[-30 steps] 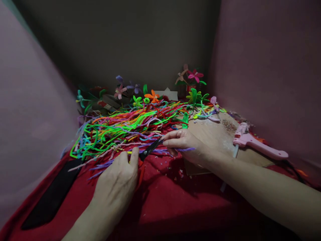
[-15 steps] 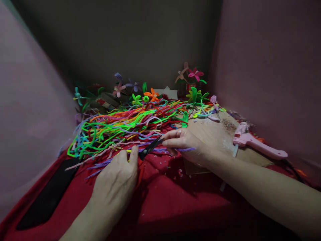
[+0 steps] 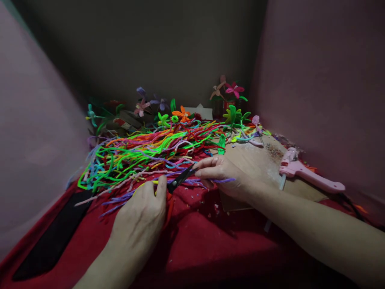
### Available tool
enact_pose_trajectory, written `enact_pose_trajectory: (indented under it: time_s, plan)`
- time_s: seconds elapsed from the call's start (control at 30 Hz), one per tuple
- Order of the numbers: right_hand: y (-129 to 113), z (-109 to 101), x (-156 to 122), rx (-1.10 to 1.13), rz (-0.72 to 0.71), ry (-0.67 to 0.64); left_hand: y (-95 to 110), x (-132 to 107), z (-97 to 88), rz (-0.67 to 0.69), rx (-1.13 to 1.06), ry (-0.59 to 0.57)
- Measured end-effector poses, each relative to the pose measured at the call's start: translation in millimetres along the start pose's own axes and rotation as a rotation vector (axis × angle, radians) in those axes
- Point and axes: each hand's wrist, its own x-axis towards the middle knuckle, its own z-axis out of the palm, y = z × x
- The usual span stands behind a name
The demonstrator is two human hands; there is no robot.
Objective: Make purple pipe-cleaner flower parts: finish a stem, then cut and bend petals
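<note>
My left hand (image 3: 140, 212) is closed around the handles of a pair of scissors (image 3: 177, 182) with dark blades and a red-orange grip. The blades point up and right, and their tips reach the fingertips of my right hand (image 3: 221, 172). Those fingers are pinched together, and a purple pipe cleaner (image 3: 225, 180) sticks out along the palm. What lies right at the blade tips is too small to make out. Behind both hands spreads a heap of colourful pipe cleaners (image 3: 144, 150), with purple ones nearest my left hand.
A pink glue gun (image 3: 313, 174) with a glue stick rests on a tan board (image 3: 252, 160) at right. Several pipe-cleaner flowers (image 3: 182, 113) stand along the back wall. A flat black strip (image 3: 51, 241) lies at left on the red cloth (image 3: 195, 249), where small clippings are scattered.
Both hands and the scissors stay almost in place. The view has shifted very slightly, with the black strip and the left part of the heap appearing a little further left.
</note>
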Motion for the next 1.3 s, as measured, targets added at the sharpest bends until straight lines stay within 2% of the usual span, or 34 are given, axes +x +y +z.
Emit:
enact_pose_trajectory:
  time_s: [0.2, 0.33, 0.5, 0.63, 0.73, 0.77, 0.8, 0.87, 0.93, 1.0, 1.07, 1.13, 1.3]
  plan:
    - [-0.6, 0.3, -0.4, -0.014, -0.006, -0.01, 2.0, 0.9, 0.2, 0.011, -0.038, 0.008]
    - [1.4, -2.5, 3.5, -0.003, -0.025, 0.047, -4.4, -4.7, 6.1, 0.034, -0.122, -0.009]
    - [2.4, -5.5, 7.7, 0.087, -0.035, 0.104, -21.8, -14.6, 21.2, 0.205, -0.425, -0.117]
    - [-1.0, -2.4, 4.6, 0.101, -0.014, 0.082, -30.8, -7.1, 22.1, 0.21, -0.621, -0.279]
    - [-2.3, 0.4, 1.5, 0.111, -0.01, 0.056, -33.0, 8.6, 16.5, 0.22, -0.889, -0.336]
    - [-2.1, 1.0, 0.8, 0.114, -0.012, 0.044, -32.3, 14.8, 14.3, 0.18, -1.02, -0.337]
    - [-1.4, 1.3, 0.2, 0.115, -0.01, 0.031, -30.6, 21.2, 12.1, 0.082, -1.18, -0.34]
    - [0.4, 1.2, -0.5, 0.095, -0.002, -0.007, -23.9, 33.4, 8.6, -0.205, -1.608, -0.345]
    - [2.1, 0.8, -0.7, 0.059, 0.006, -0.047, -14.1, 44.0, 6.5, -0.449, -2.058, -0.279]
    - [2.3, 0.7, -0.9, 0.035, 0.014, -0.088, -3.8, 51.7, 5.1, -0.589, -2.317, -0.199]
    - [0.7, 1.1, -1.2, 0.026, 0.022, -0.122, 4.6, 55.9, 3.7, -0.622, -2.363, -0.155]
    - [-1.5, 1.8, -1.4, 0.003, 0.036, -0.129, 10.8, 57.0, 2.1, -0.594, -2.3, -0.14]
    - [0.3, 2.7, -0.7, -0.074, 0.102, -0.063, 14.1, 56.8, 1.4, -0.535, -2.208, -0.057]
